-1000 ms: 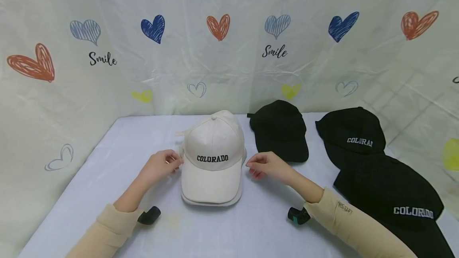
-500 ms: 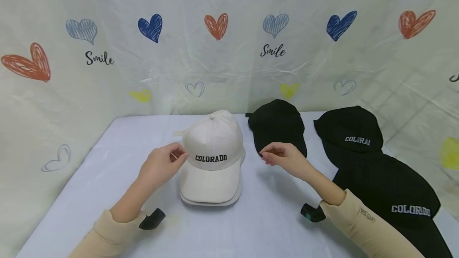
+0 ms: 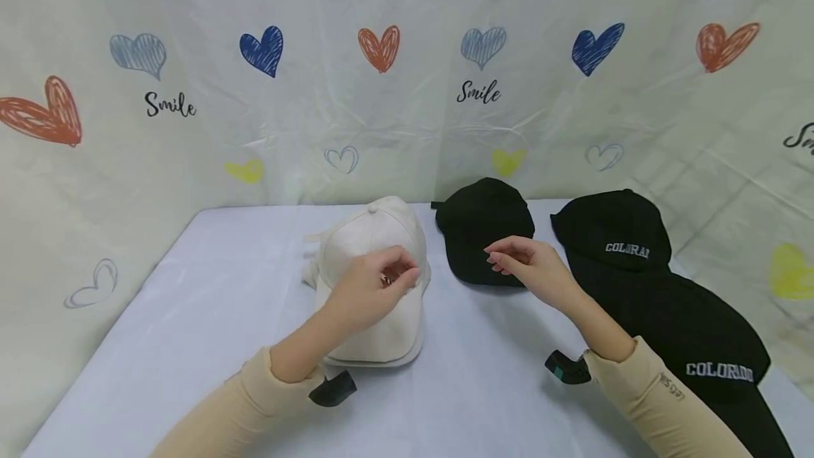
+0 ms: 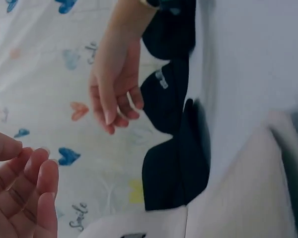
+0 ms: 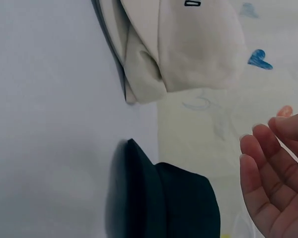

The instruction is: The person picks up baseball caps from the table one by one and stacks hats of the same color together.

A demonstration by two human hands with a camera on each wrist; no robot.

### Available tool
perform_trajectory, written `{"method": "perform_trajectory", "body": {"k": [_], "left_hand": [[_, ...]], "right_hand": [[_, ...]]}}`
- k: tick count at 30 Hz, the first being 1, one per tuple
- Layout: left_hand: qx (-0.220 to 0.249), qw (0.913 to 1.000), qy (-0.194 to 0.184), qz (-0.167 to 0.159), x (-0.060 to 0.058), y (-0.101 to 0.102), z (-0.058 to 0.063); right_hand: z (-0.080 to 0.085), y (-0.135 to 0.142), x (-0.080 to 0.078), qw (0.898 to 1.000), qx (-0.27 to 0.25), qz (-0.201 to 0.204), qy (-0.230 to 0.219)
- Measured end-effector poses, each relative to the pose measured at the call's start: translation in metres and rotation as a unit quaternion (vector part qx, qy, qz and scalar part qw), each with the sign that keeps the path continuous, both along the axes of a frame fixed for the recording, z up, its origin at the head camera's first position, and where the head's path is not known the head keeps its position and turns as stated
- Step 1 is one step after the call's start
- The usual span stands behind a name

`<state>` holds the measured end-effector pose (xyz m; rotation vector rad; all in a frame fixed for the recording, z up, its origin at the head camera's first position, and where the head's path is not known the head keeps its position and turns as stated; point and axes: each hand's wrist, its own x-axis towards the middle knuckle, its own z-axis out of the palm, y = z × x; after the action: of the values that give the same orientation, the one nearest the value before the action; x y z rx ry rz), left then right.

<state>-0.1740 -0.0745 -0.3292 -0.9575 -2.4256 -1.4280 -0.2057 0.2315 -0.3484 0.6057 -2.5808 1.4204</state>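
A pale, shiny sheet printed with coloured hearts (image 3: pixel 292 119) fills the back of my view, and the white cloth-covered table (image 3: pixel 470 401) spreads below it. Along the right, the large black fabric cap with white lettering (image 3: pixel 693 324) overlaps the black lettered cap behind it (image 3: pixel 610 225); I judge that a tug on one could drag the other out of place. My right sleeve comes near the front one too, so a careless elbow could nudge it.

The stack of cream fabric caps (image 3: pixel 378 232) sits left of centre, brims towards me, a second brim edge showing beneath the top one. If I pushed the upper cap sideways, I expect the pair would slip out of line. Between stack and lettered pair lies the lone black fabric cap (image 3: pixel 470 225), its soft crown likely to dent if I pressed from above.

My left hand (image 3: pixel 372 288) hangs over the cream stack, hiding its lettering from the head camera. My right hand (image 3: pixel 534 267) hovers above the lone black cap's brim, fingertips apart from it in the right wrist view.

Both sets of fingers are loosely bent, thumbs close to the index fingertips, gripping nothing.
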Motion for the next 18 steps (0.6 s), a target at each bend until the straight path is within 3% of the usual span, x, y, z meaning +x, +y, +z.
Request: {"method": "perform_trajectory", "body": {"k": [3, 7, 12, 18], "left_hand": [[0.020, 0.9980, -0.043, -0.042, -0.002, 0.024, -0.001], [0.043, 0.9906, -0.113, -0.064, -0.008, 0.053, -0.005], [0.071, 0.9833, -0.158, -0.055, -0.024, 0.077, -0.012], [0.072, 0.9766, -0.200, -0.035, -0.037, 0.098, -0.017]], "right_hand": [[0.002, 0.007, 0.000, 1.000, 0.006, -0.009, 0.011], [0.002, 0.017, -0.002, 0.999, 0.014, -0.030, 0.030], [0.001, 0.031, -0.009, 0.997, 0.012, -0.060, 0.035], [-0.004, 0.047, -0.014, 0.995, 0.001, -0.094, 0.026]]}}
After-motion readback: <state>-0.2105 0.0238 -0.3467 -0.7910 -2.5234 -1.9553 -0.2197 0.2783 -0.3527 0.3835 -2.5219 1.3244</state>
